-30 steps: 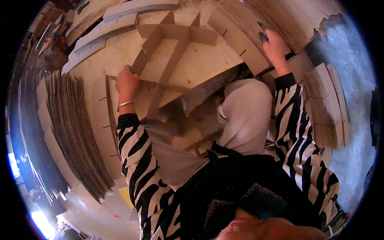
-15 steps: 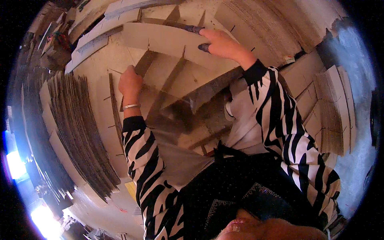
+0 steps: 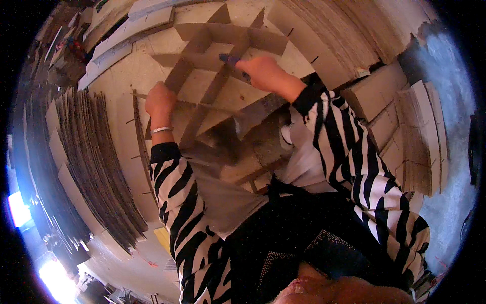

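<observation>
Right hand meeting the middle cross strip, left hand anchoring the near corner

Head view. A cardboard grid (image 3: 216,85) is standing on edge on the pale wooden counter (image 3: 144,68), between the two hands. Its long strips are running from near left to far right; the cross strips are lying athwart them.

Key relation: the middle cross strip (image 3: 201,61) is extending leftward from the right hand (image 3: 268,73), its long axis sloping slightly down toward that hand. The right hand is sitting nearer its right part, dark-covered fingertips (image 3: 230,59) touching there. Whether they are pinching or only pressing, I cannot tell; the hand is hiding that end.

The left hand (image 3: 160,104) is closing in a fist on the grid's near-left corner, a pointed cardboard end jutting out beyond it.

Around: a tall bundle of cardboard (image 3: 98,162) is standing left of the left forearm. Slotted sheets (image 3: 324,40) are lying just beside the grid's far right, narrowing room on that side. A pale-trousered knee (image 3: 306,144) is sitting below the right forearm, near the grid's near side.
</observation>
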The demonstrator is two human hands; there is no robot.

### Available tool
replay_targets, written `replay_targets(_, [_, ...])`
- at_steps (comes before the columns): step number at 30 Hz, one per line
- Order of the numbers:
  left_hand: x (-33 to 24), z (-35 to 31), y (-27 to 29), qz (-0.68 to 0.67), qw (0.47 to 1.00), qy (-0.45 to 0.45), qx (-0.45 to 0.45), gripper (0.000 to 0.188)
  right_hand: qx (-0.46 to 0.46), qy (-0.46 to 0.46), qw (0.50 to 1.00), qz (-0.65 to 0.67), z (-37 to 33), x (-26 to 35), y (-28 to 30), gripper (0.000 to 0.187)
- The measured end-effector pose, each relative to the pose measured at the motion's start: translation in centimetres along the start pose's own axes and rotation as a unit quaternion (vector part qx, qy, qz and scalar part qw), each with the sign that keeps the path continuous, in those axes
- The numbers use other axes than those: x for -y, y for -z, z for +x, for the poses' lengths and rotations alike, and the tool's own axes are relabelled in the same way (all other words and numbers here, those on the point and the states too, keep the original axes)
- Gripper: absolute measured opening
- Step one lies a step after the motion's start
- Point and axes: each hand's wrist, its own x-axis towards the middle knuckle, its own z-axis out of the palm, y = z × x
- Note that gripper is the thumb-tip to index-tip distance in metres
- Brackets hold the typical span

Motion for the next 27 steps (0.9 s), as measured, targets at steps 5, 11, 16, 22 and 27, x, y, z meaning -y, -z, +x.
replay_targets(5, [1.6, 0.4, -1.3, -0.081, 0.981, -0.088, -0.155, 0.029, -0.061, 0.016, 0.997, 0.036, 0.9, 0.3, 2.1, 0.028])
replay_targets(11, [8.9, 0.9, 0.6, -0.094, 0.995, -0.003, 0.03, 0.043, -0.08, -0.166, 0.982, -0.04, 3.0, -4.8, 3.9, 0.028])
replay_targets(16, [-5.2, -4.8, -0.8, -0.321, 0.914, -0.195, 0.157, 0.066, 0.037, -0.138, 0.953, 0.267, 3.1, -2.8, -2.2, 0.03])
replay_targets(22, [-6.2, -6.4, -0.1, -0.295, 0.93, -0.213, 0.048, 0.068, -0.053, -0.077, 0.961, 0.26, 2.4, -3.2, 3.9, 0.032])
replay_targets(27, [1.6, -5.9, 5.0, -0.473, 0.834, -0.256, -0.121, 0.063, -0.107, -0.226, 0.966, -0.067, -7.7, -8.2, 7.7, 0.073])
